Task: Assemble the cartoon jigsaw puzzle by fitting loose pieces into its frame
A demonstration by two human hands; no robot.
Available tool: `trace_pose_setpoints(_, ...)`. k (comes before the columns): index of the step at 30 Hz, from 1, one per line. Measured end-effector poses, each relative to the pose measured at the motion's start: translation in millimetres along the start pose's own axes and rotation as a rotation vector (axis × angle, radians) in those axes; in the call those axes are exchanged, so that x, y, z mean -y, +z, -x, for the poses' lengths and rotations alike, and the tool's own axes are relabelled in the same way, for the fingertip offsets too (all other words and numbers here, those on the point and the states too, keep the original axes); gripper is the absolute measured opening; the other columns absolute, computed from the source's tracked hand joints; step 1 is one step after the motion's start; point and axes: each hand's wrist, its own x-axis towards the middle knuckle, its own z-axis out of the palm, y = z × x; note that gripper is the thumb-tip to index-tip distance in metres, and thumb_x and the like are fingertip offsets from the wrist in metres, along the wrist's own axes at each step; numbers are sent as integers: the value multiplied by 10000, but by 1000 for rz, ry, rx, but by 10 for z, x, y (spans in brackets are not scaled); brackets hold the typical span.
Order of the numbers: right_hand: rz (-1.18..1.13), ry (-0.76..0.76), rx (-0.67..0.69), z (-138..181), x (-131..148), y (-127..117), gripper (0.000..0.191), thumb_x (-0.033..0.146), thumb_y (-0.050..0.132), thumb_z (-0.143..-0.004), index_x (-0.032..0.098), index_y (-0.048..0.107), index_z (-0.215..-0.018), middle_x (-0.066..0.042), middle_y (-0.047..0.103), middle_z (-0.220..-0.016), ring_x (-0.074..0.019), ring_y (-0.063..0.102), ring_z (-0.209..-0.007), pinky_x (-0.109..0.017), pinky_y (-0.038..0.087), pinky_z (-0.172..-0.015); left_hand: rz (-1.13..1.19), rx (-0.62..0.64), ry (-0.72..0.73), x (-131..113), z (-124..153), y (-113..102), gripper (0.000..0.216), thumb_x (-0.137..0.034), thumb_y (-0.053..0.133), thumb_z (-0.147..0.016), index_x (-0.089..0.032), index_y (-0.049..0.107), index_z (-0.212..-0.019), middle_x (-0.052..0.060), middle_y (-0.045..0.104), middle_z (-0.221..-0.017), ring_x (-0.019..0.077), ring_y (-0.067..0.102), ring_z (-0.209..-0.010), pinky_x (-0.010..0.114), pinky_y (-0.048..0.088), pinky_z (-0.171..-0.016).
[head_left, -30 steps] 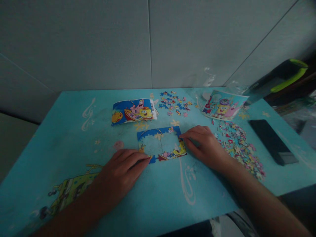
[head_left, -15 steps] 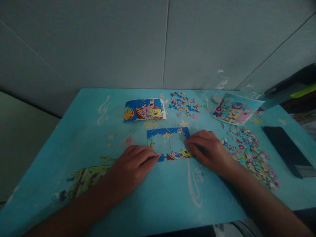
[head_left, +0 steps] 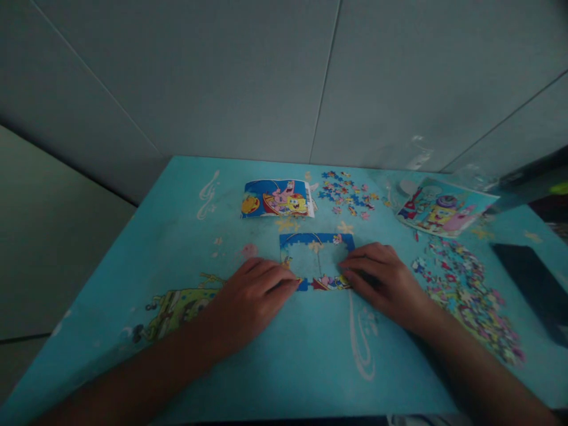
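Observation:
A partly joined jigsaw puzzle (head_left: 296, 238) lies flat in front of me, its blue and cartoon border pieces framing a hollow middle. A small gap shows in its bottom row. My left hand (head_left: 260, 302) rests at the lower left corner, with thumb and fingers closed on the edge there. Over the right side lies my right hand (head_left: 384, 281), its fingers bent and closed on the border pieces, partly hiding them. Whether a loose piece is under either set of fingertips cannot be seen.
Behind the puzzle lies a picture packet (head_left: 277, 199). Loose blue and pink pieces (head_left: 344, 192) are scattered near the wall. A second picture sheet (head_left: 444, 210) leans at the right, above a large pile of pieces (head_left: 477, 296). A dark flat object (head_left: 528, 284) lies farther right.
My view has shifted, so the table appears farther right. The right fingertips have moved slightly inward and down along the puzzle's right side. My left hand stays at the lower left corner.

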Motion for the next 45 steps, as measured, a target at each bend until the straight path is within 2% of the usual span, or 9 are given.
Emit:
trace_pose_setpoints(2,11,4,2,4,-24,-7,173,259,635,-982,271,712,-1136,-62,703,-1107,-252,641,-1042,-454,472,-907,3,-32,-37,29,-1,-34,183,-153,538,-1026,-178,669,-1150,43,687,-1107,216,613,-1013,495,407,-1048)
trace_pose_setpoints(6,23,5,-7,7,-58,-11,176,258,637,-980,281,714,-1137,-56,700,-1108,-251,641,-1049,-454,479,-908,-53,-87,-124,130,-2,-85,166,-156,599,-990,-174,667,-1141,53,688,-1110,237,601,-1028,436,459,-938)
trace_pose_setpoints(12,33,-12,-10,10,-72,-2,182,255,635,-977,286,713,-1139,-59,701,-1102,-257,645,-1038,-452,488,-888,-108,-78,-193,176,-6,-90,129,-176,589,-998,-183,683,-1086,44,693,-1077,237,602,-1000,438,458,-915)
trace_pose_setpoints(26,39,-24,-16,12,-94,-1,186,239,639,-976,284,711,-1141,-57,698,-1098,-253,640,-1040,-450,485,-896,-67,-27,-167,135,-1,-47,146,-204,575,-1013,-175,692,-1096,43,691,-1076,227,604,-1036,435,467,-944)
trace_pose_setpoints(45,42,-19,-5,4,-87,-8,183,248,634,-974,288,720,-1131,-54,710,-1090,-253,654,-1026,-456,501,-883,-52,-3,-71,91,-39,-52,182,-136,583,-993,-170,672,-1148,50,685,-1139,213,605,-1063,455,440,-1027)
